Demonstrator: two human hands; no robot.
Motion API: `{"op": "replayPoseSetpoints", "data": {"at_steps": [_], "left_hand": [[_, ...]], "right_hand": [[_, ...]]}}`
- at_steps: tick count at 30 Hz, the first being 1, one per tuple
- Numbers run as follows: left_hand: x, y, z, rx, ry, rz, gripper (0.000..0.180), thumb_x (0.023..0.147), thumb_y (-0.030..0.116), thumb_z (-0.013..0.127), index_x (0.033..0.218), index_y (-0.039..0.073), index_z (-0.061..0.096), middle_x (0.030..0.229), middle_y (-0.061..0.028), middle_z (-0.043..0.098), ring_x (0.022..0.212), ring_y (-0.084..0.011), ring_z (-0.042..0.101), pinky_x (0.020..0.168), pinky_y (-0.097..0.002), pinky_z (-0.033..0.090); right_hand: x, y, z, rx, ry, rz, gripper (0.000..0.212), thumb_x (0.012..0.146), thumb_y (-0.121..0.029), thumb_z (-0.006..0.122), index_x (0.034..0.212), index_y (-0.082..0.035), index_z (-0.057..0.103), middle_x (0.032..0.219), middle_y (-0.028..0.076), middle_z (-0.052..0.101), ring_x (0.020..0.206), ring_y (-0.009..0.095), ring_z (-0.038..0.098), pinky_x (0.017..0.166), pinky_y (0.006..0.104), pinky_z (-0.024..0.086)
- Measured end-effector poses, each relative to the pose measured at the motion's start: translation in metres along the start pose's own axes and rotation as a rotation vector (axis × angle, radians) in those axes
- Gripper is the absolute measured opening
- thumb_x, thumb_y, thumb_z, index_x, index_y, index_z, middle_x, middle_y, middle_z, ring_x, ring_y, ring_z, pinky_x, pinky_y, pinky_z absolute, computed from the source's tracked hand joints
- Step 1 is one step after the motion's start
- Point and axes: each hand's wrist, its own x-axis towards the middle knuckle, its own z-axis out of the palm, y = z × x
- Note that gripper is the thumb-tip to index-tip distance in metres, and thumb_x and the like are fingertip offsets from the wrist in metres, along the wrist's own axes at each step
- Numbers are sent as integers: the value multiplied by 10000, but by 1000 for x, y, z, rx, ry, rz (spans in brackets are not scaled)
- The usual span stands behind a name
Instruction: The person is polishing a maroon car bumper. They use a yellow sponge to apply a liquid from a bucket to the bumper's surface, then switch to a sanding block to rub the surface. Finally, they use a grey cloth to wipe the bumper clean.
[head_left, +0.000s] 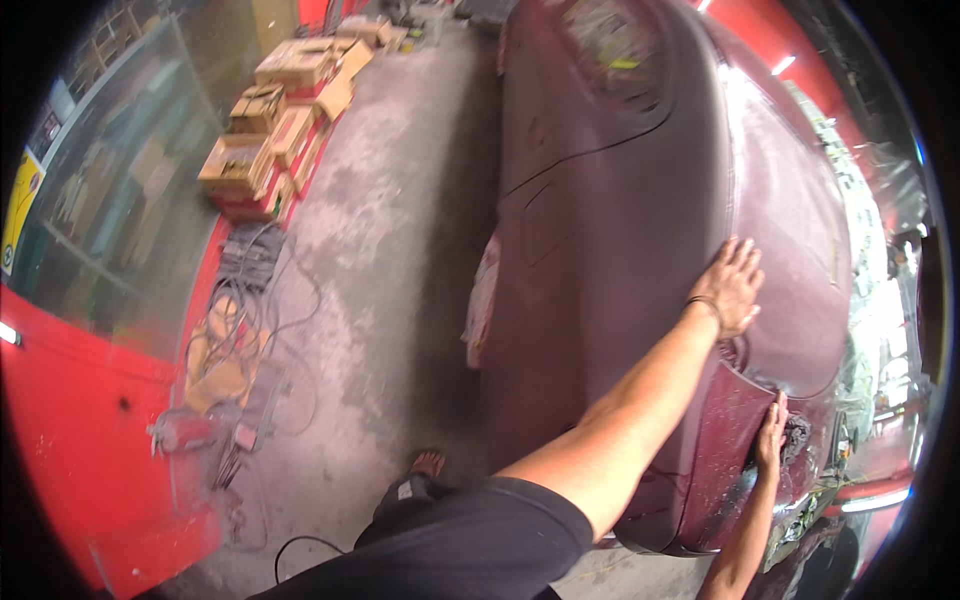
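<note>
A dull maroon car body [620, 270] fills the right half of the view, its surface matte and dusty. My left hand [733, 287] lies flat on the upper edge of the body, fingers stretched, just beyond a panel seam. Closer to me, my right hand [771, 435] rests along the side of a glossier, speckled maroon panel [725, 450], its fingers straight and seen edge-on. Beside that hand is a dark, rough-textured lump [797, 437]; I cannot make out what it is. Neither hand visibly grips anything.
Stacked cardboard boxes [240, 165] line the left wall. Below them lie tangled cables [250, 255] and a red-and-grey power tool [188, 430]. Grey concrete floor [360, 230] runs between wall and car. Plastic sheeting [625, 45] covers the far light opening.
</note>
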Motion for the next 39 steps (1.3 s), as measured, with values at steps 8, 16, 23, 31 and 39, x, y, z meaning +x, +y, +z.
{"op": "replayPoseSetpoints", "data": {"at_steps": [8,16,23,31,39], "left_hand": [[-12,-24,-13,67,-4,-30,653,1076,451,458,1570,25,470,1691,-178,373,1618,-346,235,1327,-550,122],[-9,-8,-9,84,5,-6,630,1084,443,438,1571,45,479,1691,-167,382,1617,-328,247,1326,-542,129],[-9,-28,-8,206,164,38,557,1039,431,509,1445,58,595,1597,-162,515,1532,-359,399,1270,-576,237],[-13,-14,-7,165,107,42,581,1045,439,548,1513,95,551,1652,-127,453,1579,-303,341,1303,-539,195],[-7,-25,-10,201,123,43,526,1029,404,591,1465,111,575,1627,-119,477,1565,-312,362,1303,-537,210]], "right_hand": [[-191,-169,0,-177,-176,-411,602,1153,-318,339,1718,-160,207,1793,79,168,1658,329,92,1306,604,-26],[-8,12,-19,22,-30,110,619,1156,-471,276,1715,-208,240,1796,57,178,1659,277,124,1283,618,88],[-124,-148,6,-104,-41,-208,599,1150,-404,353,1702,-188,260,1773,99,220,1647,340,149,1274,671,69],[-73,-51,-21,-55,-77,-26,612,1146,-436,307,1712,-215,233,1788,54,186,1656,316,112,1285,681,44],[-56,-116,0,-217,-41,-88,640,1151,-433,259,1702,-113,193,1792,112,121,1648,359,106,1271,724,90]]}}
